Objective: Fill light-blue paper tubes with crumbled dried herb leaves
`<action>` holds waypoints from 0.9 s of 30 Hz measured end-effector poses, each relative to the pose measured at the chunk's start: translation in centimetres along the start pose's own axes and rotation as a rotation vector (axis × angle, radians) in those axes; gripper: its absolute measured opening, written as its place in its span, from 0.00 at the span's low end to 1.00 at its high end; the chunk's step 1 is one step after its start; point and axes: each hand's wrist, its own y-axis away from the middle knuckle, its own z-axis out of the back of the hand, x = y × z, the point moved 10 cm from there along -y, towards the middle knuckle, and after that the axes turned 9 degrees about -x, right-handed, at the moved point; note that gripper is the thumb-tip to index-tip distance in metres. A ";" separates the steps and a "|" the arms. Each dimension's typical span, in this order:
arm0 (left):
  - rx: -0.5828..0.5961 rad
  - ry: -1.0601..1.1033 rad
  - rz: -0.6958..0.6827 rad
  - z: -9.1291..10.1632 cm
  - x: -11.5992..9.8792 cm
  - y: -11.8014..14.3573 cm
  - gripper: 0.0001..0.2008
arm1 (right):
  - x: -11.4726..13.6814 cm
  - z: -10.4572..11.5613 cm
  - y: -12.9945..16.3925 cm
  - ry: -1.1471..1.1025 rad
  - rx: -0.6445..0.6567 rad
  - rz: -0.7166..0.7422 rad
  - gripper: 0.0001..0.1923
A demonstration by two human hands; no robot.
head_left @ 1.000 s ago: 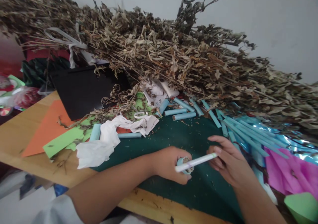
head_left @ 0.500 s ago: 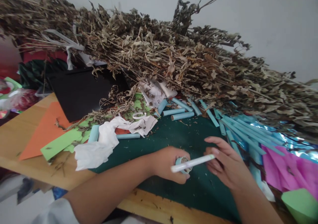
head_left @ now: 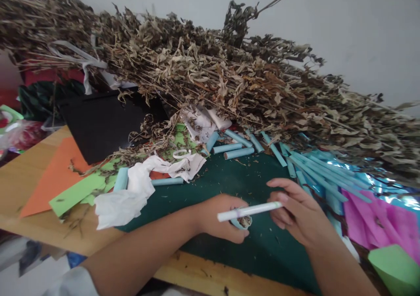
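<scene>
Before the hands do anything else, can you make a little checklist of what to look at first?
1. Left hand wrapped around the blue paper tube: ok.
2. Tube's open end facing up, dried bits showing inside: ok.
3. Right hand gripping the white stick by one end: ok.
4. Stick's tip inside the tube: not ok, it lies across the opening.
5. How full the tube is: cannot tell.
6. Dried plant pile spilling onto the green mat: not ok, crumbs scattered there.

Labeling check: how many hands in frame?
2. Left hand wraps a blue paper tube on the green mat; right hand holds a white stick across it.
</scene>
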 end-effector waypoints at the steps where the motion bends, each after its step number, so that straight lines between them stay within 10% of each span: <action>1: -0.003 -0.001 0.001 0.0 0.0 0.0 0.06 | 0.2 -0.1 0.0 -0.035 -0.001 0.014 0.07; 27: 0.021 0.036 -0.019 -0.2 -0.2 0.0 0.07 | 1.4 0.0 0.7 -0.046 0.020 0.054 0.08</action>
